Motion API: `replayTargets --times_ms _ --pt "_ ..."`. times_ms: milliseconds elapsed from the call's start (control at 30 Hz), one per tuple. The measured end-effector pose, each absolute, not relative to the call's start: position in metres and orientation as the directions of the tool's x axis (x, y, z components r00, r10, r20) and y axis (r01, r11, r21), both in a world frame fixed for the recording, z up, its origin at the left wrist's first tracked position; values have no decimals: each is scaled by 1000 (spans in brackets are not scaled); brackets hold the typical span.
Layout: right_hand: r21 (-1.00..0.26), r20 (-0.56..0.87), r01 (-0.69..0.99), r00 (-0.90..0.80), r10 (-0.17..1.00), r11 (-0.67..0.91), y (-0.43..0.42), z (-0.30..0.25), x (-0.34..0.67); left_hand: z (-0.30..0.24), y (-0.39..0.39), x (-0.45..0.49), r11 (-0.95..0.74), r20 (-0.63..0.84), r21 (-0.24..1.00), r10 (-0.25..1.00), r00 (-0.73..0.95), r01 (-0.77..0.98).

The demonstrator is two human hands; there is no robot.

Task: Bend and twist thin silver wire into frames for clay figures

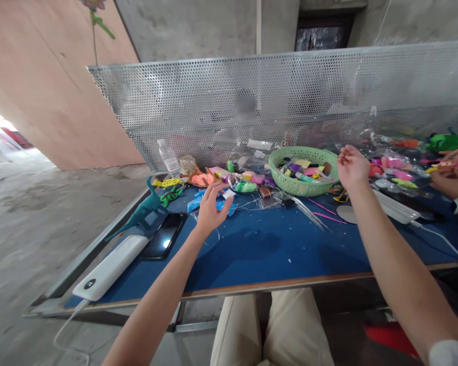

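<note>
Your left hand [210,209] is pinching a white piece [228,193] over the worktop [275,249]. Your right hand [351,165] is curling beside the basket [290,187], grip unclear.

We sit in a bare craft workshop: raw concrete walls [198,30], a perforated metal screen [275,96] behind our blue table [275,249], and bright modelling clay pieces [248,179] strewn about.

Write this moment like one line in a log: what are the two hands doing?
left hand: fingertips at small white piece | right hand: curled, raised beside green basket | blue table underneath
</note>
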State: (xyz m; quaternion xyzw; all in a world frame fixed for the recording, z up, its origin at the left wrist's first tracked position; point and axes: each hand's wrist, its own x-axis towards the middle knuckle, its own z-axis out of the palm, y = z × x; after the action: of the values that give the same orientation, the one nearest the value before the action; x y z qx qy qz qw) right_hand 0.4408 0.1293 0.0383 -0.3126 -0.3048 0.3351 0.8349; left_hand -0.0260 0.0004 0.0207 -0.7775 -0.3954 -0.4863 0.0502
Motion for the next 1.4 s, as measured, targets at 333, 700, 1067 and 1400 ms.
replayTargets --times_ms 333,700,1067,1400 --pt "-615 629 325 -348 695 719 34 78 292 14 17 -36 -683 636 210 639 433 699" --pt "-276 427 648 -579 694 710 20 48 296 20 22 -57 -731 474 294 671 570 616" --pt "-500 246 626 -559 792 598 37 13 302 13 27 -55 -485 494 328 819 291 811" --pt "-612 205 548 -587 783 570 44 -2 296 15 20 -46 -492 558 152 759 336 857"
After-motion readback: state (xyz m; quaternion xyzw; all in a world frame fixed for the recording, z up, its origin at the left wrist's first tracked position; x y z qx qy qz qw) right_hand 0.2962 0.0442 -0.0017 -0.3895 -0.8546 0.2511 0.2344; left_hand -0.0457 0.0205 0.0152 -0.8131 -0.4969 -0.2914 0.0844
